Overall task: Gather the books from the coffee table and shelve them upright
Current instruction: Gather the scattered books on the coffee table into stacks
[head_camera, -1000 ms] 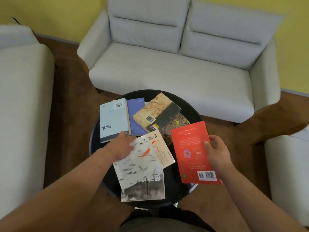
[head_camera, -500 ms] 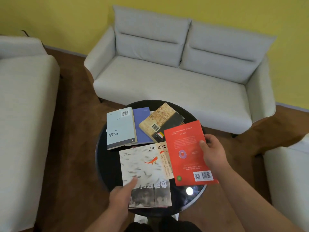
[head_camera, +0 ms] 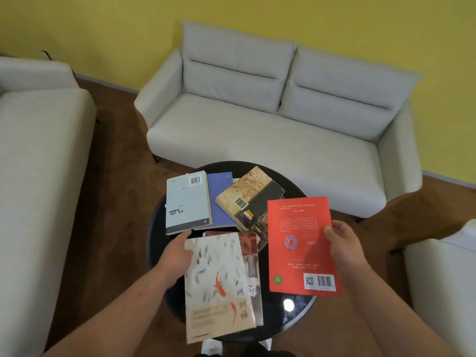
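Several books lie on a round black coffee table (head_camera: 159, 243). My right hand (head_camera: 343, 244) grips a red book (head_camera: 296, 243) by its right edge, lifted above the table. My left hand (head_camera: 177, 253) holds the left edge of a white book with orange fish (head_camera: 219, 287), raised and turned lengthwise, blurred by motion. Under it lies another book with a red and grey cover (head_camera: 251, 256). At the table's far side lie a pale blue-grey book (head_camera: 186, 202), a purple book (head_camera: 220, 199) and a tan and black book (head_camera: 251, 197).
A light grey sofa (head_camera: 270, 124) stands behind the table against a yellow wall. Another grey sofa (head_camera: 38, 163) stands at the left and a pale seat (head_camera: 443, 279) at the right. The floor is brown. No shelf is in view.
My left hand moved from the white fish book's near end to its left edge, lifting and turning it and uncovering a book beneath. The right hand keeps hold of the red book.
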### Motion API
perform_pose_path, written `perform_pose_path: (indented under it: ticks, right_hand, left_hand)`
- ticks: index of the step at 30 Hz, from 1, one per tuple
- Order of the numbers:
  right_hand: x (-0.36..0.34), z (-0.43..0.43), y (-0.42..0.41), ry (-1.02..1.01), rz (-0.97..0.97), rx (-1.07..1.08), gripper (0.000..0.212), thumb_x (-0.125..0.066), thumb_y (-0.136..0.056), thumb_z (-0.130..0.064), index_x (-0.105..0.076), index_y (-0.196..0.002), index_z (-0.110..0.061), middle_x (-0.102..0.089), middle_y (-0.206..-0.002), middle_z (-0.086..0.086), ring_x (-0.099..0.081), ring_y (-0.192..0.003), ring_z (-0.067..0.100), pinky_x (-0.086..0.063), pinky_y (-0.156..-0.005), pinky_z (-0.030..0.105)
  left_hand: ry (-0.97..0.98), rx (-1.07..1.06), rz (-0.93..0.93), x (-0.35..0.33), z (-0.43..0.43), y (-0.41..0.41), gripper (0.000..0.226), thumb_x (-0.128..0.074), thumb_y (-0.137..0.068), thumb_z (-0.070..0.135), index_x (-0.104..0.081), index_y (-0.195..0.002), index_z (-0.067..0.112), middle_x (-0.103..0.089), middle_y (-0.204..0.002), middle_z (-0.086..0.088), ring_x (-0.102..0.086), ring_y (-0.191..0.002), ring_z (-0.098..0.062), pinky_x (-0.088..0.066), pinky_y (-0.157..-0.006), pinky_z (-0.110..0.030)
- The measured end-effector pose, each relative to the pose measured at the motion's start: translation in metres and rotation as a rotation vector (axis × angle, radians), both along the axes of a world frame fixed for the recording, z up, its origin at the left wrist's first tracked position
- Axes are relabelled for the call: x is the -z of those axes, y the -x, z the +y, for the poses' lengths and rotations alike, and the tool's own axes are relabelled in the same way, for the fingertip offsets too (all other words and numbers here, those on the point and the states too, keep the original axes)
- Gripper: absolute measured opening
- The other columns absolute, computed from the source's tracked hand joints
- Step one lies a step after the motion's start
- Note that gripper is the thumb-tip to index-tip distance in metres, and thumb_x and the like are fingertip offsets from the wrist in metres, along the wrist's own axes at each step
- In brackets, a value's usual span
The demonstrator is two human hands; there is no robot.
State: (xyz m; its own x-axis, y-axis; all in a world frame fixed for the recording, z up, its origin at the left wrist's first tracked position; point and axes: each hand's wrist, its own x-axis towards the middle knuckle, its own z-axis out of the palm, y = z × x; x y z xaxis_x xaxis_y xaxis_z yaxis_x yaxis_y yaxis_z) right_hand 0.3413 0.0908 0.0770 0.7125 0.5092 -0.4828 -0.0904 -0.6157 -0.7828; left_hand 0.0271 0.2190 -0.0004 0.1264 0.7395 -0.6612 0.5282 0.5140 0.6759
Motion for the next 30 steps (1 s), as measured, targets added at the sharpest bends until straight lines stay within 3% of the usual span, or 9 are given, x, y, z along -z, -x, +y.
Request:
perform_pose_path:
  ticks: [2, 4, 7, 9, 12, 17, 23, 26, 30]
  right_hand:
    - [0.007, -0.001, 0.003, 0.011, 0.090, 0.017, 0.015, -0.050, -0.106, -0.033, -0.058, -0.117, -0.026, -0.071, -0.112, 0.006, -0.071, -0.099, 0.033, -0.054, -0.095, 0.060]
    - [0.012, -0.002, 0.011, 0.049, 0.147, 0.005, 0.020, -0.051, -0.105, -0.032, -0.058, -0.122, -0.024, -0.070, -0.113, 0.007, -0.071, -0.098, 0.033, -0.056, -0.092, 0.058]
    - [0.018, -0.003, 0.025, 0.064, 0.209, 0.018, 0.022, -0.050, -0.106, -0.031, -0.056, -0.125, -0.023, -0.071, -0.111, 0.007, -0.072, -0.095, 0.032, -0.059, -0.087, 0.054]
    - [0.023, -0.005, 0.030, 0.079, 0.254, 0.045, 0.021, -0.050, -0.106, -0.033, -0.055, -0.125, -0.025, -0.071, -0.110, 0.006, -0.073, -0.094, 0.032, -0.060, -0.083, 0.052]
    - [0.025, -0.005, 0.035, 0.091, 0.316, 0.063, 0.022, -0.050, -0.106, -0.033, -0.056, -0.124, -0.023, -0.073, -0.109, 0.009, -0.074, -0.093, 0.033, -0.060, -0.081, 0.051]
    - [0.017, -0.002, 0.032, 0.080, 0.335, 0.066, 0.016, -0.050, -0.106, -0.033, -0.058, -0.116, -0.023, -0.073, -0.107, 0.009, -0.073, -0.094, 0.034, -0.059, -0.073, 0.046]
    - [0.005, -0.009, 0.016, 0.074, 0.318, 0.081, 0.018, -0.049, -0.106, -0.032, -0.059, -0.116, -0.021, -0.073, -0.108, 0.010, -0.072, -0.096, 0.035, -0.058, -0.079, 0.048]
    - [0.006, -0.014, 0.014, 0.067, 0.392, 0.097, 0.019, -0.050, -0.106, -0.031, -0.061, -0.115, -0.019, -0.075, -0.107, 0.014, -0.074, -0.096, 0.038, -0.058, -0.090, 0.054]
    - [0.024, -0.014, 0.031, 0.084, 0.471, 0.075, 0.022, -0.050, -0.106, -0.029, -0.060, -0.116, -0.013, -0.075, -0.107, 0.020, -0.074, -0.097, 0.042, -0.058, -0.086, 0.055]
  left_hand:
    - [-0.048, -0.095, -0.003, 0.003, -0.007, -0.007, 0.049, -0.056, -0.097, 0.003, -0.045, -0.144, 0.010, -0.067, -0.109, -0.009, -0.065, -0.101, -0.028, -0.056, -0.088, -0.039]
    - [-0.042, -0.231, 0.038, 0.006, -0.019, -0.009, 0.047, -0.067, -0.094, 0.018, -0.052, -0.135, 0.002, -0.067, -0.102, -0.010, -0.066, -0.100, -0.032, -0.055, -0.091, -0.043]
    - [0.085, -0.165, -0.014, 0.019, -0.051, -0.007, 0.032, -0.072, -0.089, 0.032, -0.063, -0.111, 0.011, -0.075, -0.097, -0.010, -0.076, -0.084, -0.029, -0.062, -0.080, -0.052]
    - [0.091, -0.129, -0.019, 0.028, -0.068, -0.008, 0.029, -0.075, -0.086, 0.022, -0.058, -0.110, 0.019, -0.074, -0.099, -0.007, -0.076, -0.082, -0.025, -0.064, -0.074, -0.048]
    - [0.018, -0.148, 0.025, 0.032, -0.071, -0.016, 0.027, -0.078, -0.084, 0.017, -0.060, -0.104, 0.016, -0.073, -0.097, -0.007, -0.075, -0.080, -0.024, -0.063, -0.072, -0.045]
    - [-0.018, -0.127, 0.138, 0.021, -0.059, -0.030, 0.027, -0.080, -0.083, 0.033, -0.064, -0.093, 0.013, -0.072, -0.081, -0.004, -0.072, -0.065, -0.018, -0.052, -0.050, -0.029]
    - [-0.105, -0.006, 0.332, 0.022, -0.065, -0.040, 0.033, -0.067, -0.082, 0.049, -0.057, -0.094, 0.020, -0.059, -0.094, -0.002, -0.066, -0.074, -0.018, -0.058, -0.058, -0.033]
    - [-0.152, 0.047, 0.333, 0.025, -0.069, -0.040, 0.029, -0.068, -0.086, 0.041, -0.055, -0.100, 0.019, -0.048, -0.101, 0.000, -0.061, -0.083, -0.018, -0.053, -0.061, -0.030]
    - [-0.205, 0.047, 0.281, 0.029, -0.068, -0.033, 0.035, -0.075, -0.083, 0.041, -0.056, -0.102, 0.019, -0.051, -0.103, 0.000, -0.058, -0.085, -0.016, -0.047, -0.062, -0.029]
